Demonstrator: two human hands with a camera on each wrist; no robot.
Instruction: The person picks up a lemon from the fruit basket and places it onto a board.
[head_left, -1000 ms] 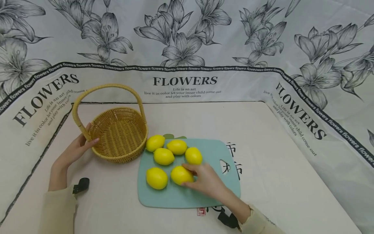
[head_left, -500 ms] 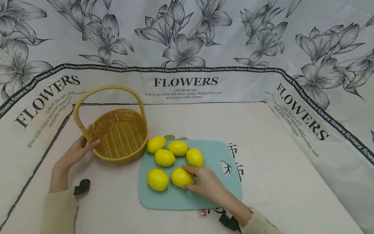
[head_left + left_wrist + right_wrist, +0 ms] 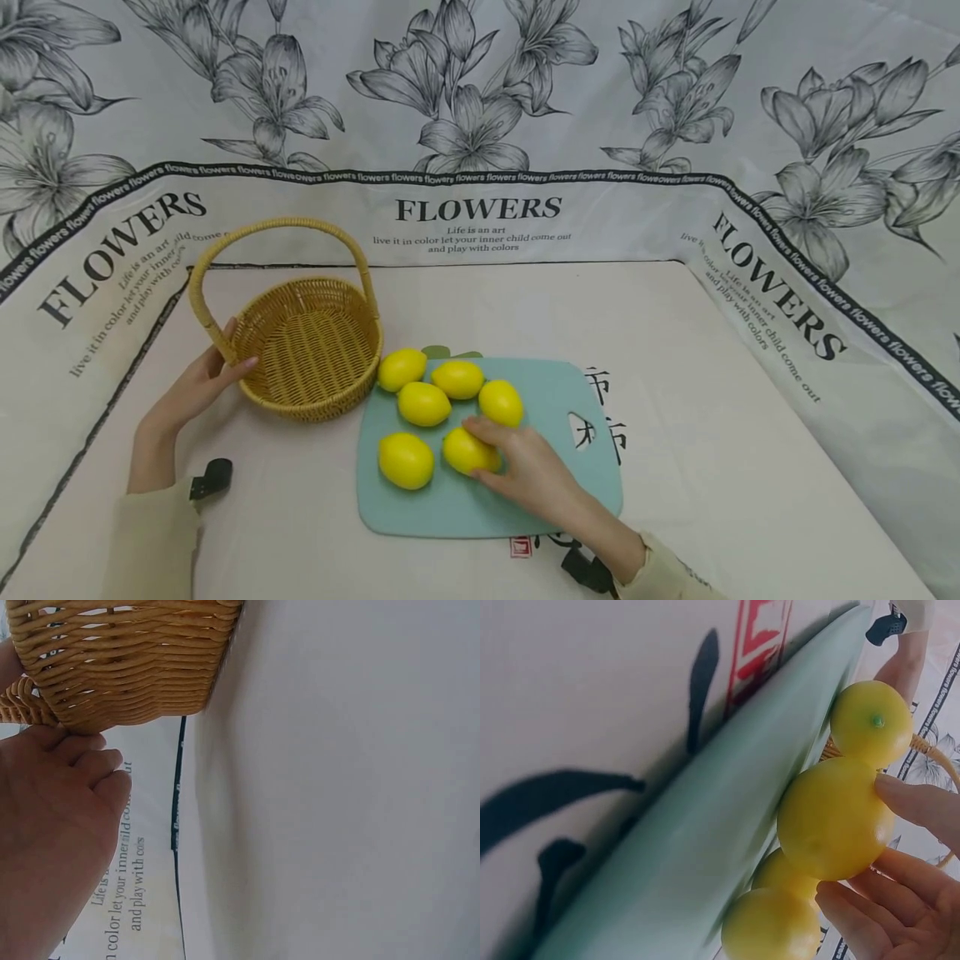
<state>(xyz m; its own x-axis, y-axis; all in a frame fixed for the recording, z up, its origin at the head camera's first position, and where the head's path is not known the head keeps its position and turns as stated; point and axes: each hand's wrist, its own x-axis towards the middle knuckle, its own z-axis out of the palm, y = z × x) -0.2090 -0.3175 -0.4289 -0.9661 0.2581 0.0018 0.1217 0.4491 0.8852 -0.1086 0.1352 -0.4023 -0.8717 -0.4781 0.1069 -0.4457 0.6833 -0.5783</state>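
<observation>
A round wicker basket with a tall arched handle stands at the left, nothing inside it. My left hand grips its left side at the foot of the handle, thumb over the rim; the left wrist view has the fingers against the woven wall. To the right, a light blue-green cutting board carries several yellow lemons. My right hand pinches the front middle lemon between thumb and fingers. In the right wrist view this lemon is close over the board.
Another lemon lies just left of the held one. Several more sit behind, the leftmost lemon close to the basket. Black printed characters show on the white tablecloth. A flower-print cloth rises behind.
My right fingers have shifted slightly over the front middle lemon, which has turned a little in their hold. The left hand and basket keep their place.
</observation>
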